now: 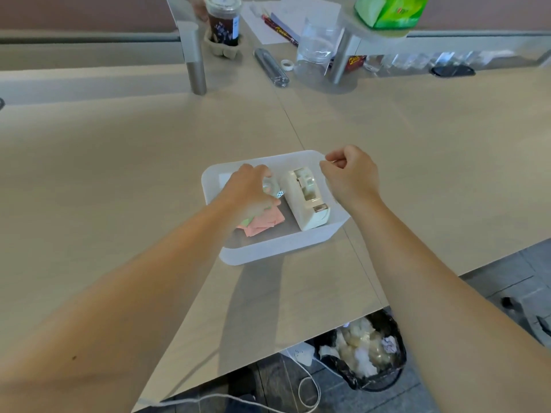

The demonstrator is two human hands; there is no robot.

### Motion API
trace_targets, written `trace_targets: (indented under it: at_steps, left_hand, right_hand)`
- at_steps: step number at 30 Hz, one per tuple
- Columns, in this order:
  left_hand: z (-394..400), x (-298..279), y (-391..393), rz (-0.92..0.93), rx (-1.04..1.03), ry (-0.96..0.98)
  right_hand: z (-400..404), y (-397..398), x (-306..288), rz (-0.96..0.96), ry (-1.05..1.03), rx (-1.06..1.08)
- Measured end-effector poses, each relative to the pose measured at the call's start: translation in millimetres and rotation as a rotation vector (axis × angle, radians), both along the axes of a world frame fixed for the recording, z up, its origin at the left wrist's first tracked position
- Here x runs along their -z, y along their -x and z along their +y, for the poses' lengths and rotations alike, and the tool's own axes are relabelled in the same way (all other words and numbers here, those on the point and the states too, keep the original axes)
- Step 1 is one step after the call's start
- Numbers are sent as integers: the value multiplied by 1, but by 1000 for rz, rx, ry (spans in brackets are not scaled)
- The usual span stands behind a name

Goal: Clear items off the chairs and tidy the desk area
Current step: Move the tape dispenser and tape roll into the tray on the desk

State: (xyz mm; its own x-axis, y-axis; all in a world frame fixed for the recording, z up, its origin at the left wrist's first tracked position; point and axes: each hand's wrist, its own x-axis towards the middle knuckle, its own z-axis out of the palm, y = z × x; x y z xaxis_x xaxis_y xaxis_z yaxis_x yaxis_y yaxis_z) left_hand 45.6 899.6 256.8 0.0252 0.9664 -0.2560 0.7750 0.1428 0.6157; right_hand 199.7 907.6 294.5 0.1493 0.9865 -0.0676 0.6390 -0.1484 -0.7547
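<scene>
Both hands are working over the translucent white plastic bin, which is sitting near the front edge of the pale wooden desk. The left hand is reaching inside, its fingers curling round a small clear roll of tape (probably tape, though blur is hiding the detail), just above the loose pink and green paper notes. The right hand is hovering at the bin's far right rim with fingers curled, seemingly holding nothing. Beside the roll, the cream plastic tape dispenser is lying in the bin; it is looking weighty and rigid, best gripped round its body. The notes are looking flimsy, needing a gathering pinch.
</scene>
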Motion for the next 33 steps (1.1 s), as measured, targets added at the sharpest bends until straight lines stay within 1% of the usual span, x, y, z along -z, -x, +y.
trace_targets:
  at_steps: [6, 8, 11, 16, 18, 22, 26, 29, 33]
  left_hand:
    - [6, 7, -15, 184, 79, 38]
    - [6, 5, -14, 183, 49, 11]
    - [2, -6, -11, 48, -52, -89]
    - [-17, -28, -4, -262, -270, -260]
    - [-33, -36, 2, -308, -337, -306]
    - [-78, -44, 16, -339, -487, -368]
    - [-147, -47, 20, -279, -674, -406]
    - [-210, -45, 15, -255, -802, -397]
    - [-295, -34, 8, -243, -951, -352]
  right_hand:
    - [-9, -17, 6, 78, 27, 37]
    - [-11, -16, 6, 94, 40, 17]
    - [-14, -10, 4, 104, 33, -25]
    - [-21, 9, -4, 127, 7, -140]
    - [-28, 19, -6, 146, -4, -206]
    - [-50, 38, -14, 170, -29, -374]
    - [-89, 54, -19, 212, -48, -564]
    - [-132, 65, -15, 221, -52, -720]
    - [-194, 79, -3, 235, 33, -914]
